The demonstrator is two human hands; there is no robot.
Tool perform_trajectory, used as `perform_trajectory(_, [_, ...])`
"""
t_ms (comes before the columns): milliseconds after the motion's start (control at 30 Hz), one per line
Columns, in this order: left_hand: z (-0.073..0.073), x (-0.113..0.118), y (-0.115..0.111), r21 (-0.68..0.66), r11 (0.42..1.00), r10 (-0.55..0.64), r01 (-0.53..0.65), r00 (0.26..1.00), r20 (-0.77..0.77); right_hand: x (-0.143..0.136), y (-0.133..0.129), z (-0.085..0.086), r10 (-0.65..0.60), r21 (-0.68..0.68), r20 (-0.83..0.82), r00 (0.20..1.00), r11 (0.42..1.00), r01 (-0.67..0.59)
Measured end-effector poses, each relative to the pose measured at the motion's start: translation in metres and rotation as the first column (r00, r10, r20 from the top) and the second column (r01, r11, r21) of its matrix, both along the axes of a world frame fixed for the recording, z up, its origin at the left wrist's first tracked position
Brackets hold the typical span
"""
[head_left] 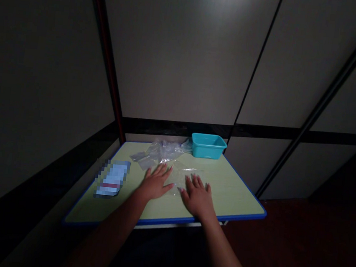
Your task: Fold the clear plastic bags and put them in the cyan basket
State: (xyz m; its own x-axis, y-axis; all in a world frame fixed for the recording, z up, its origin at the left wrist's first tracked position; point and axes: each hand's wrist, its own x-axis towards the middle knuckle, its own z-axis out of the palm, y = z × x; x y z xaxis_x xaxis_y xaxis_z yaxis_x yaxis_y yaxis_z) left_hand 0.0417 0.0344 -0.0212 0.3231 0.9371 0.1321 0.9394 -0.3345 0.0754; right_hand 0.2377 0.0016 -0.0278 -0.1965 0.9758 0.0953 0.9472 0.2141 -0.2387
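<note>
A clear plastic bag [178, 176] lies spread flat on the small table. My left hand [156, 182] rests palm down at its left side, fingers spread. On the right side of the bag my right hand [199, 195] lies flat too, with its fingers apart. Both hands seem to touch the film, though its exact edges are hard to make out. Beyond my left hand sits a crumpled heap of clear plastic bags [164, 149].
A turquoise plastic basket [208, 150] stands at the table's back right. A pixelated flat object [113, 178] lies near the left edge. The pale table [234, 197] has a blue rim and stands against wall panels [184, 67].
</note>
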Motion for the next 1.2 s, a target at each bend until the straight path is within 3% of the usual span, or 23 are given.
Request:
perform_trajectory(100, [-0.0038, -0.002, 0.0024, -0.098, 0.995, -0.015, 0.015, 1.0, 0.003, -0.0001, 0.0, 0.0001, 0.002, -0.007, -0.002, 1.0, 1.0, -0.002])
perform_trajectory(300, [0.0027, 0.0007, -0.0003, 0.076, 0.997, 0.015, -0.017, 0.999, 0.036, 0.0, 0.0005, -0.0007, -0.004, 0.003, 0.004, 1.0, 1.0, 0.004])
perform_trajectory(533, [-0.0023, 0.0005, 0.0023, -0.153, 0.988, -0.036, 0.034, 0.999, -0.012, 0.0015, 0.001, -0.0012, 0.027, -0.013, 0.031, 0.999, 1.0, -0.026])
perform_trajectory(667, [-0.0012, 0.001, 0.0015, -0.178, 0.984, -0.028, 0.027, 1.0, -0.001, 0.0014, 0.0011, -0.0017, 0.027, -0.023, 0.043, 0.999, 0.999, -0.026])
perform_trajectory(767, [0.0001, 0.0016, 0.0004, -0.142, 0.989, -0.021, 0.025, 0.999, 0.028, 0.0008, 0.0011, -0.0011, 0.029, -0.033, 0.054, 0.998, 0.999, -0.027])
perform_trajectory(900, [0.0005, 0.0035, 0.0008, 0.055, 0.998, -0.017, 0.013, 0.997, 0.077, -0.0004, 0.0007, 0.0005, 0.026, -0.03, 0.072, 0.997, 0.999, -0.024])
perform_trajectory(1000, [0.0015, 0.0058, 0.0003, 0.11, 0.99, -0.103, 0.093, 0.991, 0.09, -0.0004, 0.0004, 0.0002, 0.003, -0.008, 0.057, 0.998, 1.0, -0.002])
perform_trajectory(1100, [0.0038, 0.0072, -0.0012, 0.077, 0.973, -0.226, 0.22, 0.971, 0.082, 0.001, 0.0012, 0.0001, -0.011, 0.0, 0.054, 0.998, 1.0, 0.011])
perform_trajectory(1200, [0.0059, 0.0069, -0.0021, 0.05, 0.963, -0.269, 0.265, 0.959, 0.085, 0.0041, 0.0074, 0.0066, 0.038, -0.014, 0.075, 0.996, 0.999, -0.037])
